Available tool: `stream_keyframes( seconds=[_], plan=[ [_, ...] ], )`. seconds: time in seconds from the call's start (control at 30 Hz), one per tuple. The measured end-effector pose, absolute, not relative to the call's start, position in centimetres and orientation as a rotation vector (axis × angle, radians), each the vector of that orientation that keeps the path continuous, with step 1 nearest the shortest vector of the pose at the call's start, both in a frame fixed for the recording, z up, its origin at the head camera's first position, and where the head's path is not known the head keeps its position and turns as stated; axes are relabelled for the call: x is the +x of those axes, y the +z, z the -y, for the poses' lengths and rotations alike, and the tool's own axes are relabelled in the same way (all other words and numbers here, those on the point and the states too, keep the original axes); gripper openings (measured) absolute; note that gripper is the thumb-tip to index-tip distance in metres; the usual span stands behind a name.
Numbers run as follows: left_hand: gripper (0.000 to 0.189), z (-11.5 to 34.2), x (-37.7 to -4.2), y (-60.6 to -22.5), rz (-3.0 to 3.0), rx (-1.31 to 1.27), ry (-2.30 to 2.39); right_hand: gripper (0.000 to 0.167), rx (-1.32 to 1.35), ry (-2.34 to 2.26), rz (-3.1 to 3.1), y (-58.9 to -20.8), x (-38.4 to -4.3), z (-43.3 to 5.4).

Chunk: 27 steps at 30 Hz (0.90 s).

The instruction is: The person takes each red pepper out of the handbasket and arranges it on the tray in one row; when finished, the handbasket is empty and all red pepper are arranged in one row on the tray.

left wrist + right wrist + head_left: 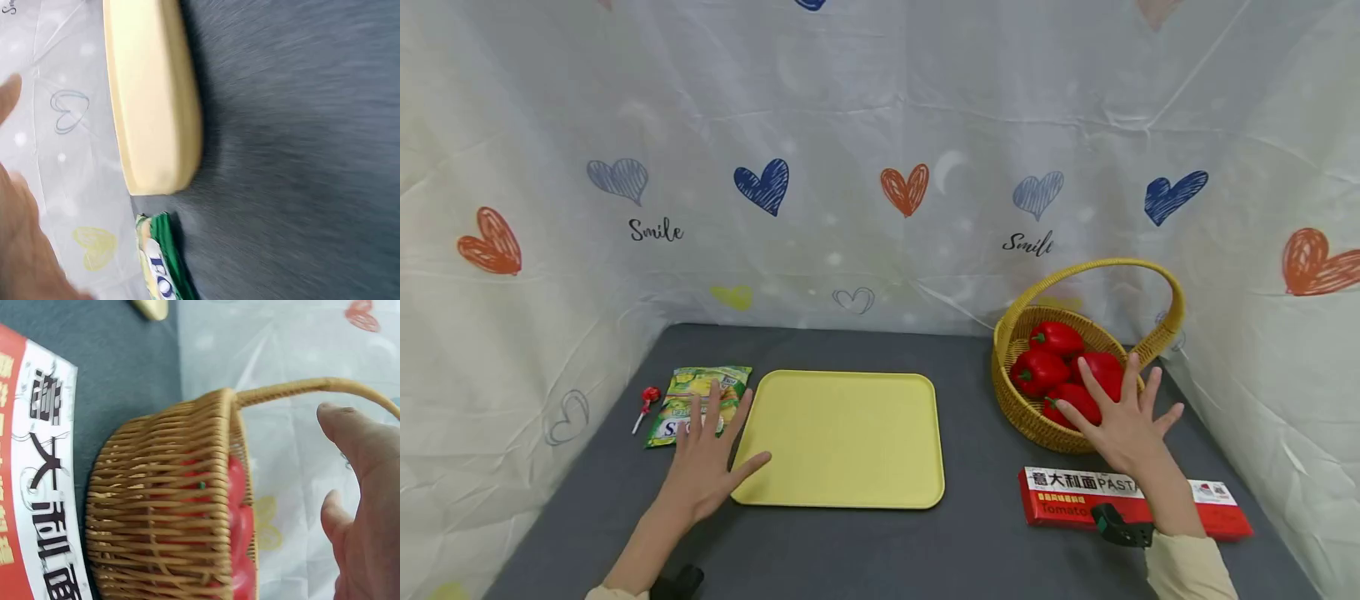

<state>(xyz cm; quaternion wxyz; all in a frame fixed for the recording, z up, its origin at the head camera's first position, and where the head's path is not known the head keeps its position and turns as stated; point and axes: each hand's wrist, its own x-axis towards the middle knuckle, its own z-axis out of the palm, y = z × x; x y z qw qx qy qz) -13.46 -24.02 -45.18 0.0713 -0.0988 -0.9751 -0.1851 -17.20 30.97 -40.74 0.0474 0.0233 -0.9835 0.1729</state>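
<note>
My left hand (pixel 702 467) is spread with straight fingers, holding nothing, between a green and yellow snack bag (pixel 664 427) and a yellow tray (pixel 842 442). In the left wrist view the tray (pixel 147 100) and the tip of the bag (pixel 164 265) show beyond the hand (pixel 25 244). On the right, my other hand (pixel 1131 429) has its fingers fanned out, in front of a wicker basket (pixel 1026 414) of red bell peppers (pixel 1039 372). Its wrist passes over a red pasta box (pixel 1060 507). The right wrist view shows that hand (pixel 369 487) beside the basket (pixel 156 512), gripping nothing.
A red lollipop (pixel 650 396) lies at the left, beside the snack bag. The basket's tall handle (pixel 1105 263) arches above it. A white curtain (pixel 850 108) printed with hearts stands behind and along both sides of the dark grey table (pixel 850 550).
</note>
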Motion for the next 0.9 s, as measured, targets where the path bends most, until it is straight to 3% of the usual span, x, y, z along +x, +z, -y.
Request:
stream_keyframes(
  seconds=[0.17, 0.43, 0.67, 0.9],
  plan=[
    [0.085, 25.2, -11.8, -45.8, 2.964, -0.582, -0.85, 0.083, 0.138, 0.768, 3.066, -40.1, -17.2, -32.5],
    [0.055, 27.5, -12.2, -47.2, 2.752, -0.959, -0.735, 0.081, 0.426, 0.963, 3.112, -38.8, -20.3, -35.1],
    [0.038, 27.9, -13.2, -47.6, 2.797, -1.07, -0.707, 0.063, 0.749, 0.905, 3.084, -38.0, -24.4, -35.7],
    [0.038, 27.8, -14.2, -47.4, 2.974, -1.031, -0.741, 0.054, 0.802, 1.011, 3.137, -37.9, -27.4, -35.4]
  ],
)
